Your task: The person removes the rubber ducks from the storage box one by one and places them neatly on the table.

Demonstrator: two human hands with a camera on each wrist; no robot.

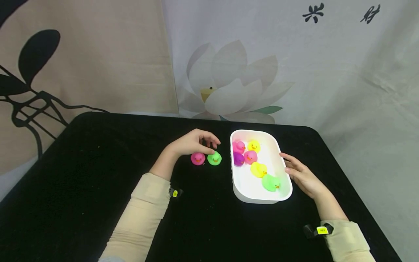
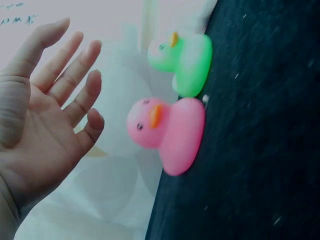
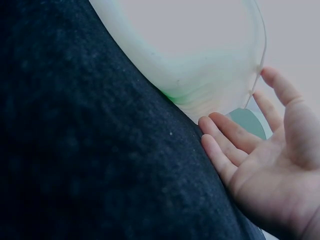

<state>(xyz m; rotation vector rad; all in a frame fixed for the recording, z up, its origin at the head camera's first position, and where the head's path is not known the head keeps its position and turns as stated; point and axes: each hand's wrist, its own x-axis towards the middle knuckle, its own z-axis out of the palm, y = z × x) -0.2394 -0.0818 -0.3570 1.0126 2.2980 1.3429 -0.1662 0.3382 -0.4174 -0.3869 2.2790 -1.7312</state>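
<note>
In the head view, the left hand point(image 1: 193, 142), fingers loose and holding nothing, hangs over a smooth, round green duck point(image 1: 214, 159) beside a pink duck point(image 1: 198, 159) on black cloth point(image 1: 98, 174); six more ducks point(image 1: 259, 170) lie in a white, round-cornered plastic tub point(image 1: 242, 182). Brushed characters mark the backdrop point(image 1: 131, 54); yellow wrist labels point(image 1: 322, 230) are too small to read. The left wrist view shows orange bills and lint-flecked cloth. In the right wrist view, the right hand's point(image 3: 272, 167) extended fingers touch the tub's translucent wall.
</note>
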